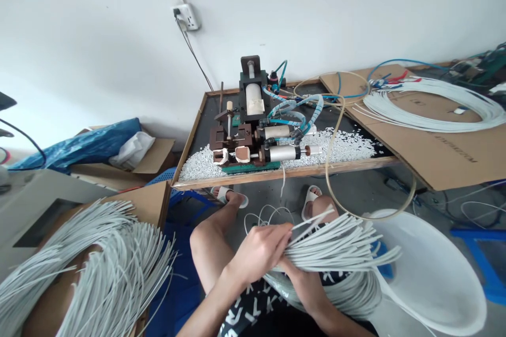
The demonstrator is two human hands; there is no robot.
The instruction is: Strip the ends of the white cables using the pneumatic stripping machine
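Note:
Over my lap lies a thick bundle of white wires (336, 246), its loose ends fanning out to the right. My right hand (300, 279) is closed around the bundle from below, with the thumb near my left fingers. My left hand (261, 250) is closed, its fingertips pressed on wires at the bundle's left side. How many wires it grips is hidden. Below, more of the coiled wire (356, 295) rests on my lap. Ahead on the bench stands a pneumatic wire-stripping machine (253, 121) with metal cylinders and brown jaw blocks, apart from both hands.
Small white scraps (343, 142) cover much of the bench (284, 174). Bundled wires (118, 268) lie on cardboard at left. A wire coil (435, 124) rests on cardboard (446, 160) at right. A large white basin (438, 268) stands at my right, and a clear hose (330, 168) loops down nearby.

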